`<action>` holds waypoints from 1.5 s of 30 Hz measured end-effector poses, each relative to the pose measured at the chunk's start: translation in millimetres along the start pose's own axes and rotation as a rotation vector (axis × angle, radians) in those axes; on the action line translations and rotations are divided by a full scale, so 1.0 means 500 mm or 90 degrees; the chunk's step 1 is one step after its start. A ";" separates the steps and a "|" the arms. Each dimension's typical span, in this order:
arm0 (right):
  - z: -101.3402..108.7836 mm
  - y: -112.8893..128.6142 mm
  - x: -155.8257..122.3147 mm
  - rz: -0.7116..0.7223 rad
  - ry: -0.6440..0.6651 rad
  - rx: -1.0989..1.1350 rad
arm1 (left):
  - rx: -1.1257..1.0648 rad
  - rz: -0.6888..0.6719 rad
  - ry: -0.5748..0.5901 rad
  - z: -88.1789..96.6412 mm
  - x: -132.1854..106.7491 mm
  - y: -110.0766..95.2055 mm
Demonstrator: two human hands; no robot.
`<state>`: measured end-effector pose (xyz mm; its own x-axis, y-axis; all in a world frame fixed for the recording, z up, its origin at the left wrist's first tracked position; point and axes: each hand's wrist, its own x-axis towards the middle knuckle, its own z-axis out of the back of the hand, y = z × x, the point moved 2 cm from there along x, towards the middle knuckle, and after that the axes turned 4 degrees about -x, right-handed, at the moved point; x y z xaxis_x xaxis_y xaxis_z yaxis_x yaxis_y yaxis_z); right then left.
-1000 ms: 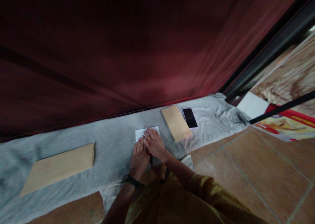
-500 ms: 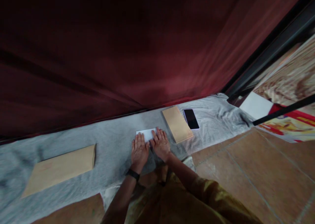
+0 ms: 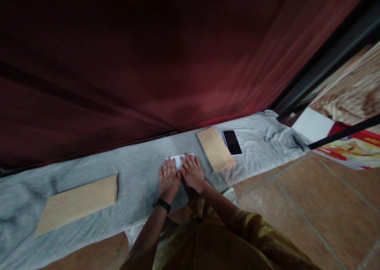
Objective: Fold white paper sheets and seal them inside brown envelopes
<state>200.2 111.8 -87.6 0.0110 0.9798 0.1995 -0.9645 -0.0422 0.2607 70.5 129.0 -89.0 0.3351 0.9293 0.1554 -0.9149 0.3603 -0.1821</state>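
Observation:
A small white sheet of paper (image 3: 178, 159) lies flat on the grey cloth (image 3: 139, 159), its lower part covered by my hands. My left hand (image 3: 170, 179) presses flat on its left side, fingers stretched forward; a black band circles that wrist. On the paper's right side rests my right hand (image 3: 192, 173), palm down with the fingers spread and extended. The two thumbs nearly meet over the paper. Just right of my right hand is a brown envelope (image 3: 215, 149), beside a dark-screened phone (image 3: 232, 142).
Farther left on the cloth lies another brown envelope (image 3: 78, 202). A dark red curtain (image 3: 178, 64) hangs along the cloth's back edge. At right stand a black metal frame (image 3: 344, 131) and a printed poster (image 3: 356, 147), above a brown tiled floor (image 3: 285, 206).
My right hand has shifted slightly left on the paper, closer to my left hand. The whole view has swung a little, so things sit slightly farther right.

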 end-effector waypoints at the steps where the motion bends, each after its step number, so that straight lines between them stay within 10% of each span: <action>1: 0.000 -0.004 -0.001 0.000 -0.001 0.000 | -0.003 0.000 -0.002 0.001 -0.001 0.000; 9: -0.005 -0.033 -0.008 -0.029 -0.034 -0.009 | -0.009 -0.020 -0.016 0.013 0.030 0.002; 16: -0.010 -0.032 -0.004 -0.031 -0.039 -0.004 | -0.045 -0.122 0.183 0.056 0.139 0.002; 26: -0.002 -0.046 0.001 -0.021 -0.007 0.016 | -0.048 -0.080 0.267 0.082 0.208 0.013; 36: 0.104 -0.058 0.089 -0.026 0.085 0.038 | -0.073 -0.105 0.261 0.172 0.201 -0.011; 41: 0.200 -0.061 0.112 0.117 0.010 0.096 | -0.065 -0.173 0.088 0.263 0.160 -0.020; 45: 0.196 -0.068 0.032 0.178 0.025 0.086 | -0.025 -0.254 0.022 0.226 0.057 -0.014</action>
<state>259.0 110.0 -0.8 -0.2628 0.9333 0.2446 -0.8849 -0.3342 0.3244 60.9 143.8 26.2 0.6702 0.7178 0.1886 -0.7025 0.6955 -0.1510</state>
